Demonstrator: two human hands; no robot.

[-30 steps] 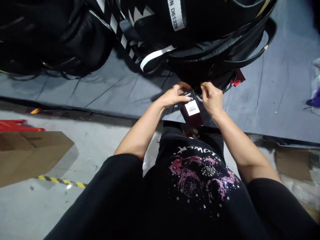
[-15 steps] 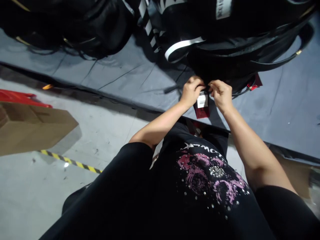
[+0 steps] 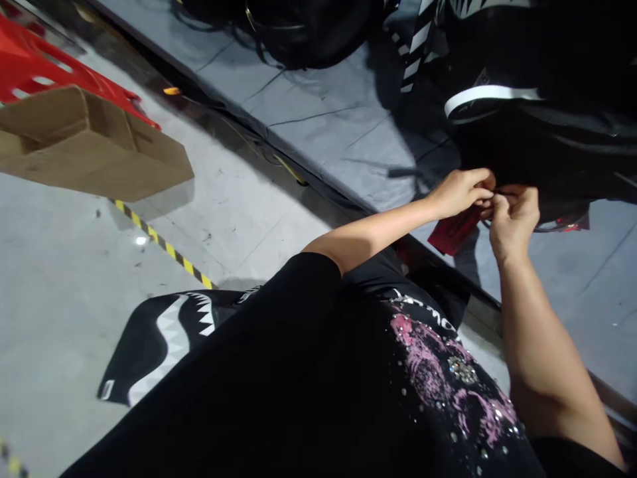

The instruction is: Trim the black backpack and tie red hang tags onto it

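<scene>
My left hand (image 3: 460, 191) and my right hand (image 3: 515, 216) meet at the fingertips, both closed in a pinch. Between them is what looks like the thin dark cord of a red hang tag (image 3: 452, 232); its exact run is hidden by the fingers. The tag dangles below my left fingers, tilted, over the grey table edge. Right behind the hands lies a large black bag (image 3: 527, 149) with a white strip (image 3: 490, 93) along it. Another red tag (image 3: 572, 220) shows at the bag's lower right.
More black bags (image 3: 318, 30) lie farther back on the grey-covered table (image 3: 308, 113). On the floor to the left are a cardboard box (image 3: 134, 153), a red plastic object (image 3: 64, 63) and yellow-black tape (image 3: 164, 245). A black bag with a white toothed print (image 3: 172, 345) is beside me.
The view has swung left, so the table and hands appear farther right. My hands have come together at the fingertips, and the tag has turned so its white label no longer shows.
</scene>
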